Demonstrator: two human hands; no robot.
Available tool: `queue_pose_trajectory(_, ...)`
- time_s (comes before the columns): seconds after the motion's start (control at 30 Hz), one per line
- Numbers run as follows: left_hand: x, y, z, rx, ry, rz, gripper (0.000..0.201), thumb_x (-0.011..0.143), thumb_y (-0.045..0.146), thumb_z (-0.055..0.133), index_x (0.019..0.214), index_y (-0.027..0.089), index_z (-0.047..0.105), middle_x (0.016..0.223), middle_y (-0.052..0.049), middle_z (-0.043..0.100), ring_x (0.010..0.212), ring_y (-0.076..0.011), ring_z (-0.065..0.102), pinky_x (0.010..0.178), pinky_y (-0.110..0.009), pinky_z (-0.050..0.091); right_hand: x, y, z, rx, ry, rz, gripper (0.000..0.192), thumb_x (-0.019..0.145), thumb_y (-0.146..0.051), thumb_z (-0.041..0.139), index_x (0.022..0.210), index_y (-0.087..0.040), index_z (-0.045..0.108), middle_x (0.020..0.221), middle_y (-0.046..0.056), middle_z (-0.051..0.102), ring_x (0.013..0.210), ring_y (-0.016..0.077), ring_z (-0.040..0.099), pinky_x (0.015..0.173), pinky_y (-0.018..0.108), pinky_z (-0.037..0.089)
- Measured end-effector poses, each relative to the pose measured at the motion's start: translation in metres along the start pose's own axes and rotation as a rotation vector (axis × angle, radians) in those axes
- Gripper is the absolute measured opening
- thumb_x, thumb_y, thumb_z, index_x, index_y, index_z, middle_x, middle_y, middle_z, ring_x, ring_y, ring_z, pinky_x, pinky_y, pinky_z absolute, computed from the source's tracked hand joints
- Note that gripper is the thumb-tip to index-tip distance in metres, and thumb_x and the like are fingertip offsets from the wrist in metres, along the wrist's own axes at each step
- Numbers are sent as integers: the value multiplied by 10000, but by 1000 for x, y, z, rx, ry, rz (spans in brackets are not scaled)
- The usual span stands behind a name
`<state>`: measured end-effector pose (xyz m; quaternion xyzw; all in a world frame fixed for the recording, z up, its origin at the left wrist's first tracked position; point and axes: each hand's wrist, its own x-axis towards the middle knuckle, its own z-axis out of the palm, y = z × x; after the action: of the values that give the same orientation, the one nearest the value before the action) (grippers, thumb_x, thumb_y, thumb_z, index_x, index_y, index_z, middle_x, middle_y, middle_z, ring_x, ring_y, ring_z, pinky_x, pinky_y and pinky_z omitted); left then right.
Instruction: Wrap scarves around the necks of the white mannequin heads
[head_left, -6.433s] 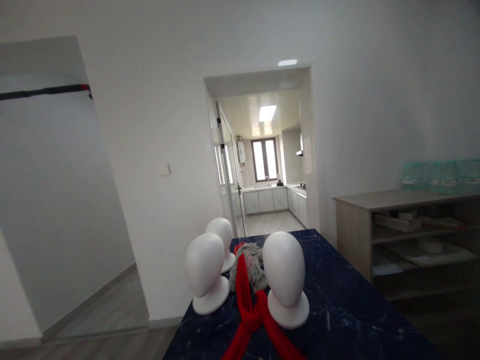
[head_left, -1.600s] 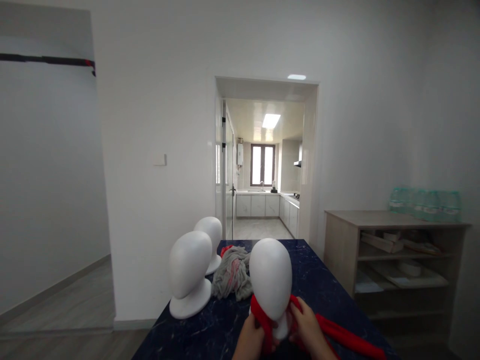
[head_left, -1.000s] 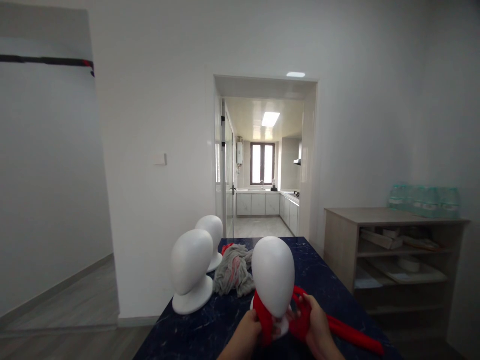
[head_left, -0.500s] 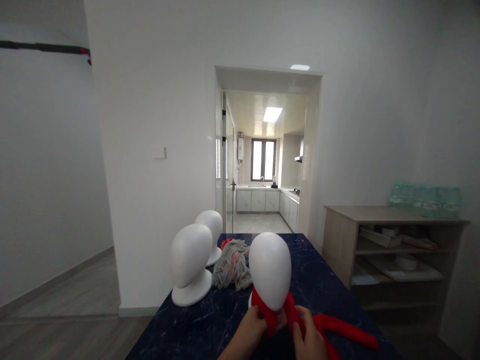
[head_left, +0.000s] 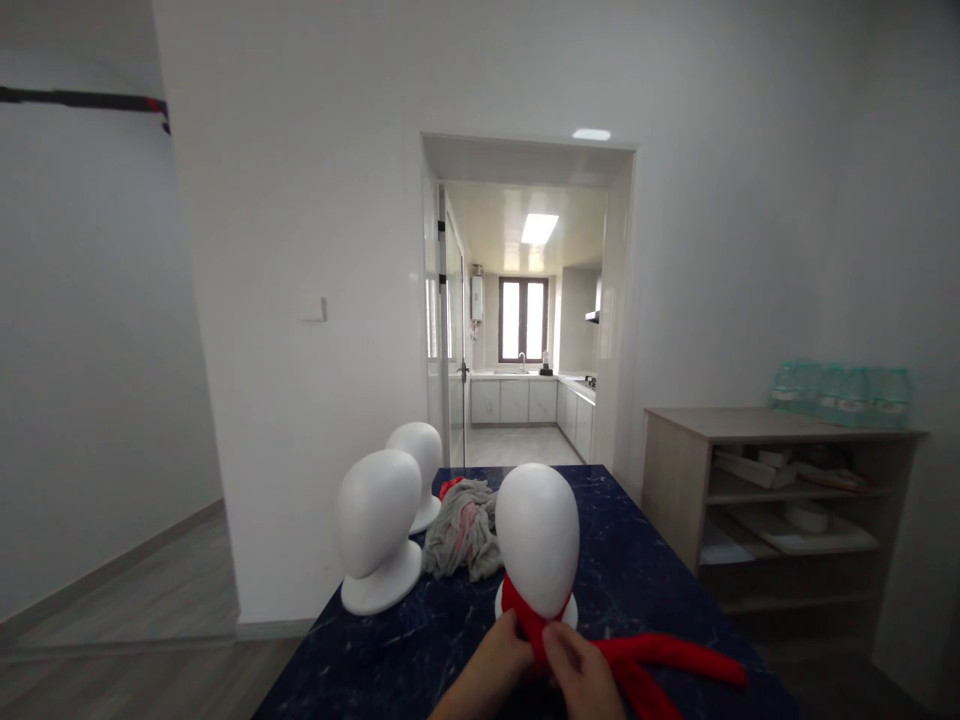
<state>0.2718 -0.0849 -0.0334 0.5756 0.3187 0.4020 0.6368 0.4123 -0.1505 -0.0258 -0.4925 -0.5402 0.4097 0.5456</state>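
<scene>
A white mannequin head (head_left: 538,535) stands upright on its round base at the near middle of the dark blue table. Red cloth, probably a scarf (head_left: 679,655), wraps the front of its neck, and its long ends trail to the right over the tabletop. Just below the chin, my left hand (head_left: 504,650) is closed on the scarf at the left of the neck. Close beside it, my right hand (head_left: 574,660) pinches the scarf at the front. Fingertips of both hands are partly hidden by the cloth and each other.
Two more white mannequin heads, a near one (head_left: 379,515) and a far one (head_left: 417,460), stand at the table's left edge. Between them and the middle head lies a crumpled grey cloth (head_left: 463,530) with red on it. A wooden shelf (head_left: 675,470) stands right of the table (head_left: 637,560).
My right hand has moved left, towards my left hand, bringing the scarf across the neck's front. The right side of the head's base now shows. The view has shifted slightly.
</scene>
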Motion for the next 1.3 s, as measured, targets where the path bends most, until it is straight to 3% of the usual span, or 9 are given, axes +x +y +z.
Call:
queue_pose_trajectory(0.1,0,-3,4,73,115,76,338,627,216,869,951,144,804,884,-102,817,865,-315,730,907,-438,566,2,-1,8,78,-14,5,644,664,-642,846,1096,-167,799,1086,131,820,1096,357,738,992,418,567)
queue_pose_trajectory(0.2,1,-5,7,66,184,110,307,628,193,846,930,169,790,913,-103,822,905,-339,742,930,-461,565,6,-1,8,193,-39,-7,553,634,-471,878,1090,-175,779,1079,125,818,1092,346,744,1004,435,562)
queue_pose_trajectory(0.27,3,-5,7,19,169,111,339,582,156,851,914,165,782,914,-106,821,924,-357,749,933,-471,566,12,2,6,252,-37,-6,452,615,-378,859,1010,-178,769,1010,119,822,1029,338,761,948,432,577)
queue_pose_trajectory(0.4,5,-5,4,17,163,112,354,560,140,849,908,163,783,948,-111,823,1005,-375,740,988,-471,547,23,13,4,216,116,21,280,524,-308,816,740,-213,664,745,72,774,757,291,742,699,361,561)
queue_pose_trajectory(0.67,1,-2,9,-22,128,126,335,594,169,844,924,155,791,939,-118,823,988,-369,747,978,-477,551,22,19,7,26,118,19,318,580,-382,833,798,-238,652,776,38,770,771,265,737,745,346,570)
queue_pose_trajectory(0.8,-9,4,15,100,154,125,253,689,200,793,939,164,799,946,-128,824,959,-366,751,926,-464,565,17,14,3,-78,99,-5,288,714,-471,765,832,-215,709,849,73,804,838,287,754,783,356,564)
queue_pose_trajectory(1.07,-7,0,7,70,143,90,273,653,227,825,918,169,796,922,-103,823,968,-360,744,947,-441,549,22,13,-10,-406,136,-29,63,813,-276,587,814,-258,647,815,51,790,805,270,756,709,316,475)
queue_pose_trajectory(1.2,1,-6,-4,-33,148,89,370,586,221,874,944,159,802,947,-89,825,927,-331,747,916,-414,551,24,14,-22,-583,163,-51,153,835,-149,571,929,-265,603,868,49,790,801,243,754,684,286,434)
queue_pose_trajectory(1.3,6,-14,-6,-228,208,51,396,524,295,950,842,154,761,749,-51,783,699,-247,709,832,-401,558,22,10,-27,-735,171,-79,217,891,-102,510,1025,-243,607,931,79,785,856,240,757,697,284,426)
